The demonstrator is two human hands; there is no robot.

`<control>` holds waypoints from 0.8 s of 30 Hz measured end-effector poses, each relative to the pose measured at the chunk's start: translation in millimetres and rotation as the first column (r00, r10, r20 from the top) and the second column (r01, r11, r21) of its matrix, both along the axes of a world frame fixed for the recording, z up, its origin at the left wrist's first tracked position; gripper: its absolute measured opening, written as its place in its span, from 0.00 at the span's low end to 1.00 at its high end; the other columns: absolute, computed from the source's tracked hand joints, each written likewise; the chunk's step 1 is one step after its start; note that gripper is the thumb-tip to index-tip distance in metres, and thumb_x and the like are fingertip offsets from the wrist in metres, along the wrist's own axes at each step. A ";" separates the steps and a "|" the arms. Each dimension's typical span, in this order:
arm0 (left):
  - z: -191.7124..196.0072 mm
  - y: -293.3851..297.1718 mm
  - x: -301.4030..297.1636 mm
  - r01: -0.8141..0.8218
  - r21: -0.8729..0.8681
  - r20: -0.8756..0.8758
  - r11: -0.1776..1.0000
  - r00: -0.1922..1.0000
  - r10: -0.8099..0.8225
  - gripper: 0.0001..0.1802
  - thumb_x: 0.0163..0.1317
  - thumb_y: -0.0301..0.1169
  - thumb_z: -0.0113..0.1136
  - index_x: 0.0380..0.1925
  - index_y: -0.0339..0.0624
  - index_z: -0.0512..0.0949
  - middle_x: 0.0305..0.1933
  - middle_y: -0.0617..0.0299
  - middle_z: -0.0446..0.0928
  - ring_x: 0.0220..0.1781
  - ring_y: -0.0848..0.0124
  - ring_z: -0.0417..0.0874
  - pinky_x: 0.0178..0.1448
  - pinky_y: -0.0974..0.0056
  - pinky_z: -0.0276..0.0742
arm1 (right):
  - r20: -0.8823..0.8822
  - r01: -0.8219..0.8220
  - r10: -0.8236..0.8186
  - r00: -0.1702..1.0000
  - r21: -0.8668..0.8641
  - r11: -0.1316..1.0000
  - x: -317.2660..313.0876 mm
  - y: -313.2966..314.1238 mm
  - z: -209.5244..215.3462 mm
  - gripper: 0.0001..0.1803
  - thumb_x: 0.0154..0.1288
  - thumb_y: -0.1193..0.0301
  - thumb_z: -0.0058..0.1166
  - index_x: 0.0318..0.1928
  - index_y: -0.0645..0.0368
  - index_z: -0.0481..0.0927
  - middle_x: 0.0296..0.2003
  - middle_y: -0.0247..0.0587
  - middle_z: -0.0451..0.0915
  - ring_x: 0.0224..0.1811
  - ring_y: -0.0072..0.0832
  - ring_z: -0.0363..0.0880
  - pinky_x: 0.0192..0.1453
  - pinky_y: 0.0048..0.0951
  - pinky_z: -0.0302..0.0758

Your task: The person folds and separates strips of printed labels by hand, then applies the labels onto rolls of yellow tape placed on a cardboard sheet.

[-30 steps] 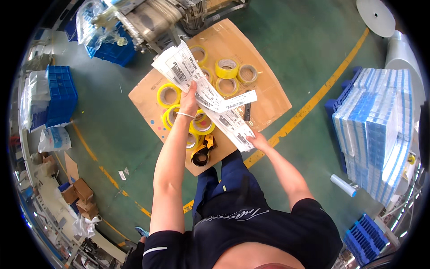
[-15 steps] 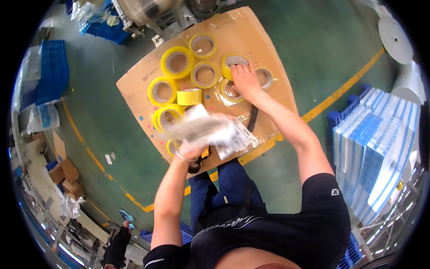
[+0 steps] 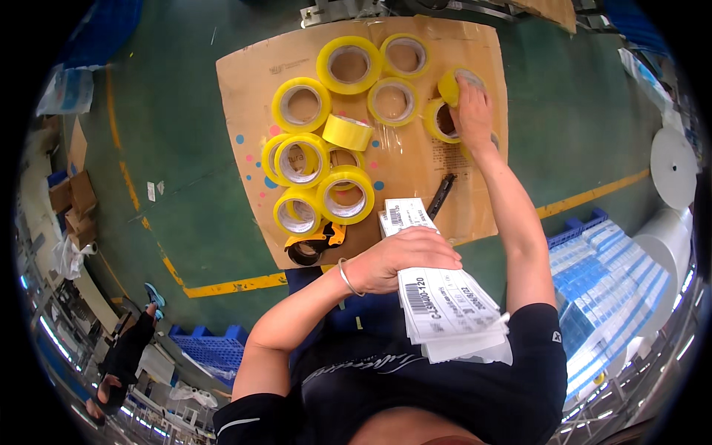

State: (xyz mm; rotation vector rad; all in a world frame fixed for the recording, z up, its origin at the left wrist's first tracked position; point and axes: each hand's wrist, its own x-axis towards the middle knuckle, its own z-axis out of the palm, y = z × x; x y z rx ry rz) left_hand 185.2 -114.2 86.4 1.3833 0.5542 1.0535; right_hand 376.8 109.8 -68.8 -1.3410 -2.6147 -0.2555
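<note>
My left hand is closed around a stack of white printed labels, held over the near edge of the cardboard in front of my body. At the right side of the cardboard, my right hand grips a roll of yellow tape, fingers over its upper rim and into its core. The roll looks slightly tilted. Another tape roll lies just below, and one more is mostly hidden by my wrist. Several yellow rolls lie to the left, some stacked; a single roll stands on its edge among them.
Beneath everything lies a brown cardboard sheet. An orange-and-black tape dispenser sits at its near left edge, and a slim black tool lies right of the labels. Plastic-wrapped blue-and-white stacks stand at right. Another person is far lower left.
My left hand has brought the labels nearer my body and away from the left tape rolls, uncovering them. My right hand stays at the tape roll. The whole view has turned and shifted.
</note>
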 end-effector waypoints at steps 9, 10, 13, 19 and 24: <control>3.9 4.5 -1.0 0.009 -0.071 0.021 0.997 1.000 -0.008 0.20 0.59 0.33 0.62 0.51 0.42 0.78 0.55 0.56 0.78 0.59 0.57 0.76 0.67 0.53 0.65 | -0.445 0.012 -0.092 0.891 -0.178 0.984 -12.1 7.2 44.1 0.37 0.49 0.67 0.68 0.60 0.61 0.68 0.48 0.51 0.76 0.51 0.43 0.74 0.57 0.42 0.68; 3.4 5.2 1.4 0.019 -0.042 0.048 0.999 0.999 -0.017 0.20 0.59 0.33 0.61 0.52 0.41 0.78 0.55 0.56 0.78 0.59 0.57 0.76 0.67 0.53 0.65 | -0.394 -0.102 0.057 0.917 -0.092 0.991 -17.4 0.3 46.5 0.36 0.50 0.70 0.67 0.60 0.62 0.68 0.47 0.52 0.77 0.48 0.43 0.76 0.57 0.42 0.69; 4.5 4.3 5.6 0.054 -0.011 0.070 0.998 0.996 -0.053 0.19 0.60 0.33 0.61 0.52 0.41 0.78 0.55 0.56 0.78 0.59 0.56 0.75 0.66 0.54 0.66 | -0.420 -0.419 0.395 0.817 0.039 0.907 -55.2 -30.4 49.0 0.31 0.51 0.77 0.60 0.59 0.58 0.71 0.36 0.38 0.78 0.37 0.36 0.77 0.60 0.42 0.69; 10.8 4.1 7.6 0.130 -0.049 0.079 0.990 0.989 -0.126 0.19 0.60 0.32 0.60 0.52 0.39 0.78 0.56 0.55 0.77 0.59 0.56 0.75 0.66 0.55 0.66 | -0.374 -0.607 0.517 0.770 -0.180 0.774 -146.2 -72.9 47.0 0.28 0.57 0.76 0.51 0.60 0.51 0.71 0.48 0.39 0.76 0.53 0.37 0.74 0.65 0.44 0.67; 4.5 -2.6 -5.1 0.109 -0.160 0.092 0.981 0.991 -0.095 0.20 0.60 0.28 0.59 0.54 0.39 0.76 0.57 0.57 0.77 0.59 0.56 0.76 0.64 0.55 0.69 | -0.719 -0.428 0.030 0.694 -0.379 0.821 -135.4 -72.0 65.7 0.27 0.55 0.81 0.50 0.58 0.55 0.71 0.54 0.49 0.72 0.59 0.48 0.69 0.68 0.47 0.64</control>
